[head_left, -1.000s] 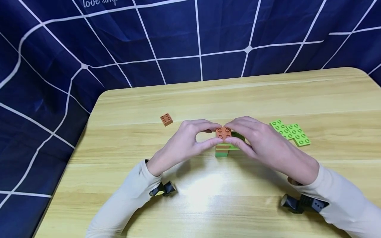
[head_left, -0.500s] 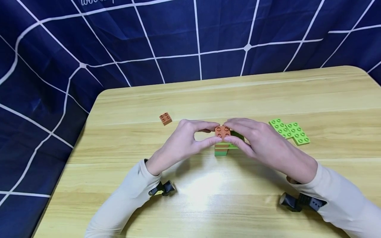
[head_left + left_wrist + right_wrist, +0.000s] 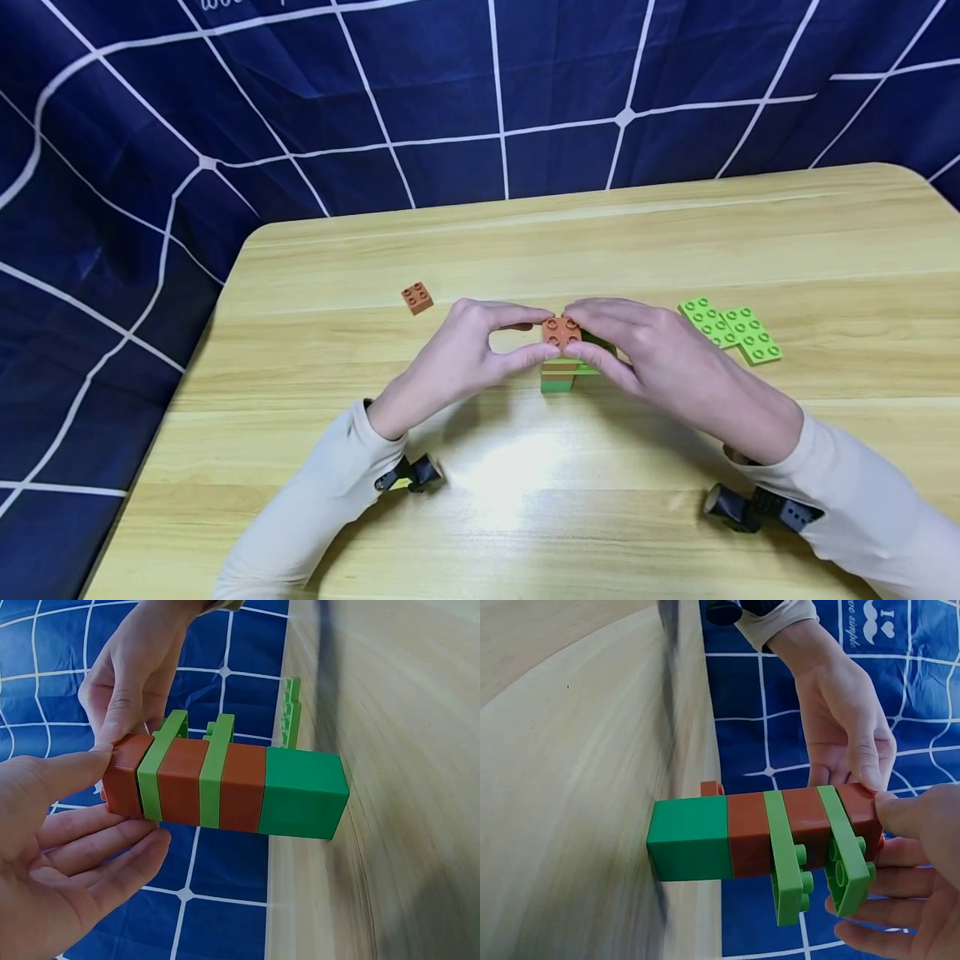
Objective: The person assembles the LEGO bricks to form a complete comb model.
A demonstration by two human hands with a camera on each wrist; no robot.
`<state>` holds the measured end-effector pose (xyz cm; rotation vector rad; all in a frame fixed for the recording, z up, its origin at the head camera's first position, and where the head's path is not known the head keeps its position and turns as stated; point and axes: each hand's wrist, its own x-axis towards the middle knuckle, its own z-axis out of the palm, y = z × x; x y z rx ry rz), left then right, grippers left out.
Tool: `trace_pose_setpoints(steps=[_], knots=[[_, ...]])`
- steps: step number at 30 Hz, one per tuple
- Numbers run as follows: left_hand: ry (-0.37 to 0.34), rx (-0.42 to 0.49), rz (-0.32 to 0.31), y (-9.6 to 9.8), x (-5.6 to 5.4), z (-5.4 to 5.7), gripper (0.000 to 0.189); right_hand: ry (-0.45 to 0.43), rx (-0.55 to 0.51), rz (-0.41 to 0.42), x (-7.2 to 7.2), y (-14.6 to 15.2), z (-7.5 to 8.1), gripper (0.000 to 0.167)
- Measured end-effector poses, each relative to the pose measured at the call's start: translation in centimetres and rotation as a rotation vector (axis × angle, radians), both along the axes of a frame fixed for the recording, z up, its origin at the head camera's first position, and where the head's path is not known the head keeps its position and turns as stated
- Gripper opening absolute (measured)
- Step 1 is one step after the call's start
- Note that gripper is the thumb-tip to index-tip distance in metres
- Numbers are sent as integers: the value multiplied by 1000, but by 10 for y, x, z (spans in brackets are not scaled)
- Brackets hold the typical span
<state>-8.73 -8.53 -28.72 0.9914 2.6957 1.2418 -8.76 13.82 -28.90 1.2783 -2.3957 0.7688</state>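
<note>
A tower of toy building bricks stands upright on the table, with a dark green brick at its base. Above that, orange-brown bricks alternate with lime green plates that jut out to one side. The topmost orange-brown brick sits slightly askew, with a thin dark gap beneath it in the left wrist view. My left hand pinches this top brick from the left between thumb and fingers. From the right, my right hand pinches the same brick, hiding part of the plates in the head view.
A loose orange-brown brick lies on the wooden table, behind and left of the hands. Two lime green studded plates lie at the right, beyond the right hand. A dark blue cloth with white lines hangs behind the table.
The view has shifted a little. Both hands stay on the top brick, and nothing else has visibly moved.
</note>
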Motion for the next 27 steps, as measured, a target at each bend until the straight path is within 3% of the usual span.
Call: trace_pose_setpoints(steps=[27], knots=[[-40,6,-7,-1,-2,-3,34,-24,24,-29,2,1,-2,47]])
